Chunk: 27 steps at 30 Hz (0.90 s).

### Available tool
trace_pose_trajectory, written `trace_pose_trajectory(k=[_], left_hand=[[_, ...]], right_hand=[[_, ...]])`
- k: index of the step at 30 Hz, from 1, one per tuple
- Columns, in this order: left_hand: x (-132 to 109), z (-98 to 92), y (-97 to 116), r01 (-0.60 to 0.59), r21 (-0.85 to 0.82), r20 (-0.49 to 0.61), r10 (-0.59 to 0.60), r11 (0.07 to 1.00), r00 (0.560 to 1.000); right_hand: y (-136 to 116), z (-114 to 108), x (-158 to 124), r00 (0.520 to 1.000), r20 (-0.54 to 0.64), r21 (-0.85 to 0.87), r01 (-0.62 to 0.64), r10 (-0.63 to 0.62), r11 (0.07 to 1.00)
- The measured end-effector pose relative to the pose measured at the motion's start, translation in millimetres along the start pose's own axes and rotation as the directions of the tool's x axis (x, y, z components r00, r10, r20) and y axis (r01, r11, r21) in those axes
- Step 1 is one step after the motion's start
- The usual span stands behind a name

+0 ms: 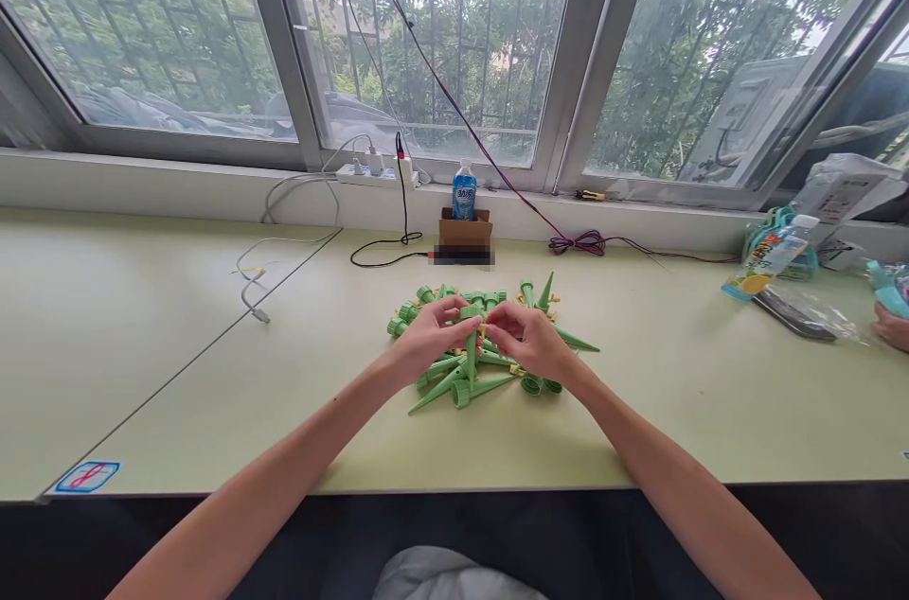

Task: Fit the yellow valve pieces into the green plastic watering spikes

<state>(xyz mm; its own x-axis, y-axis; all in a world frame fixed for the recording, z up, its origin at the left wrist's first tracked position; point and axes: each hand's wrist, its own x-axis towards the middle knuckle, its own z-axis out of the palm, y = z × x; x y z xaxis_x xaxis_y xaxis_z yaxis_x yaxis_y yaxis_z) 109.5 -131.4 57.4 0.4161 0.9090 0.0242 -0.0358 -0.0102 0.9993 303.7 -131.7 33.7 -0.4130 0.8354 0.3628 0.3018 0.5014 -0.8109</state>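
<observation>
The left hand pinches a green spike between its thumb and fingers. The thumb lies across the spike near its fat round cap, and the fingers are behind it. The right hand has its thumb and first finger pressed together on a small yellow bit, at the right side of the spike, just below the cap.

The spike is long and thin. Its cap is at the far end, and its sharp tip points back toward the person, almost straight. It is over the middle of a pile of green spikes. Those point all ways: one at the front points down to the left, and one on the right points out to the right.

The pile is on a pale green table. Behind it, a blue bottle stands at a brown box; its label has white writing too small to read. Far to the right, a clear bottle leans over, with a yellow fruit on its label and letters I cannot read. At the near left, a sticker has a blue edge and a red loopy mark, like an 8.
</observation>
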Motion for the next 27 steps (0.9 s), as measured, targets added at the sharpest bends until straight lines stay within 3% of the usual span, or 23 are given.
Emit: trace_pose_trajectory(k=[27], left_hand=[[1.5, -1.0, -2.2, -0.002, 0.023, 0.013, 0.002, 1.000, 1.000]], right_hand=[[2.5, 0.3, -0.2, 1.000, 0.012, 0.009, 0.010, -0.010, 1.000]])
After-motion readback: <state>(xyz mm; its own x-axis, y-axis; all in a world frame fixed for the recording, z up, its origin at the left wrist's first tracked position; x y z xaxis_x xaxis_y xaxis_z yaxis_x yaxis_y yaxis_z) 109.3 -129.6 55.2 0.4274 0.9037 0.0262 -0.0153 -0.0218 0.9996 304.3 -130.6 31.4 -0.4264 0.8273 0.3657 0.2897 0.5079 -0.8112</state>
